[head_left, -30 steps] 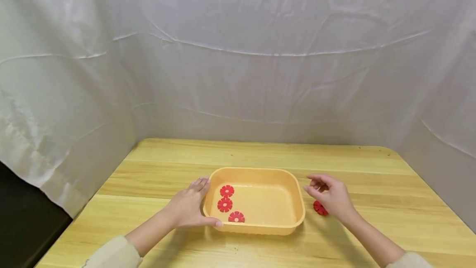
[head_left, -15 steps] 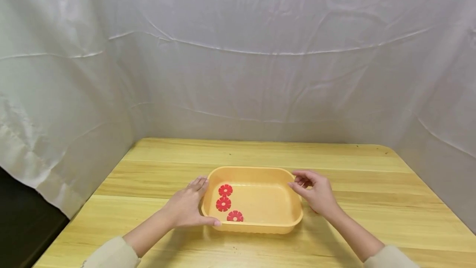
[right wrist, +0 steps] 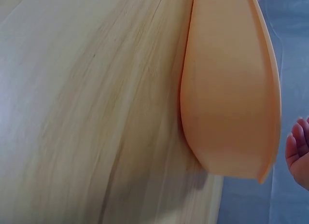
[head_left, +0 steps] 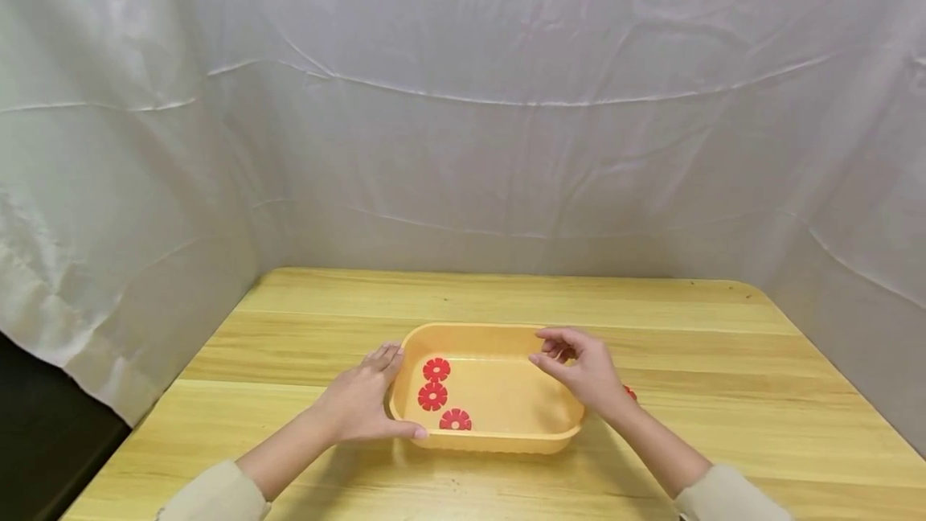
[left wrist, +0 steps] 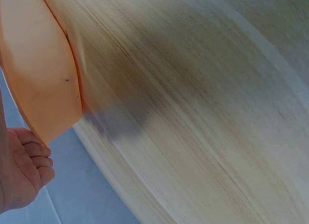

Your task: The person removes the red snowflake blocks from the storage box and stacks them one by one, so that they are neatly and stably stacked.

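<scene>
Red flower discs (head_left: 434, 395), three of them, are lying at the left end of the orange tray (head_left: 499, 446) in the head view. Left hand (head_left: 359, 402) is bracing the tray's left wall, fingers straight; right hand (head_left: 584, 371) is hovering over the right end, fingers curled, seemingly delivering a disc, though none is visible in it. A release into the tray looks due next. Another disc (head_left: 630, 393) is peeking out behind that wrist.

Both wrist views are showing only the tray's outer wall (left wrist: 38, 79), the wooden table (right wrist: 87, 118) and fingertips (right wrist: 298, 149).

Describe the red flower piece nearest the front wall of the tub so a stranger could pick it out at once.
On the wooden table sits a shallow orange tub, held at its left end by the left hand. Three red flower pieces lie at that end. The one meant lies lowest, against the near wall, right of the other two, which stack in a column.
</scene>
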Demonstrator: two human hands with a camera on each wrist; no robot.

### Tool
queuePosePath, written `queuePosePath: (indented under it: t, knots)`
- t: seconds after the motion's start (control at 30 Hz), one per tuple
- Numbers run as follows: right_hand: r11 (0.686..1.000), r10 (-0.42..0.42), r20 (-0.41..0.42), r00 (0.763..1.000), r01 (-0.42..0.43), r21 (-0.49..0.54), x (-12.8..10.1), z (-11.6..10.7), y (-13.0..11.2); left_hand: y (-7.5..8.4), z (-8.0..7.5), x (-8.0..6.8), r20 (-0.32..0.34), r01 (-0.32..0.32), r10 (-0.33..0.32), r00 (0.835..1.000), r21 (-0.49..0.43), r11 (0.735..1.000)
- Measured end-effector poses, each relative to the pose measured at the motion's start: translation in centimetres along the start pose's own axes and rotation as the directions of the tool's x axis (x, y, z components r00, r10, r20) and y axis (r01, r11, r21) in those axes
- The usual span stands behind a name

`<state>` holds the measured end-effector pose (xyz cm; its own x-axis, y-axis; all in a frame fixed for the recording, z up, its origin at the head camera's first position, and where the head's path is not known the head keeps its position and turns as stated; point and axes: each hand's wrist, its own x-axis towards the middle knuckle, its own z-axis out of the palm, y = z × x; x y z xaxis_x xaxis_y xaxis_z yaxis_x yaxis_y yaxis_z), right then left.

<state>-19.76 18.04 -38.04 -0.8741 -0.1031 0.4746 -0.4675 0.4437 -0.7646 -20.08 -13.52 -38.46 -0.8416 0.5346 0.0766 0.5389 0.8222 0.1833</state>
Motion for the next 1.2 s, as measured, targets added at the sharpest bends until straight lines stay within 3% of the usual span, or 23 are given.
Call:
queuePosePath:
  t: [0.33,0.63,0.93,1.2]
  knots:
    - [0.998,-0.047,0.038,0.998,0.045,0.044,0.4,1.7,-0.2,0.1,-0.1,-0.1,-0.003,-0.004,0.004,1.000,0.000,1.000]
    - [0.992,-0.043,0.101,0.994,0.030,0.119,0.4,3.2,-0.4,0.0,-0.1,0.0,-0.008,-0.001,0.001,1.000,-0.006,1.000]
    - [0.992,0.043,0.179,0.983,-0.064,0.112,0.5,4.6,-1.0,0.1,0.0,0.0,-0.009,0.000,0.000,1.000,-0.014,1.000]
    - [0.983,0.103,0.261,0.960,-0.139,0.124,0.8,5.7,-1.2,0.0,0.0,0.0,-0.014,0.015,-0.016,1.000,-0.022,1.000]
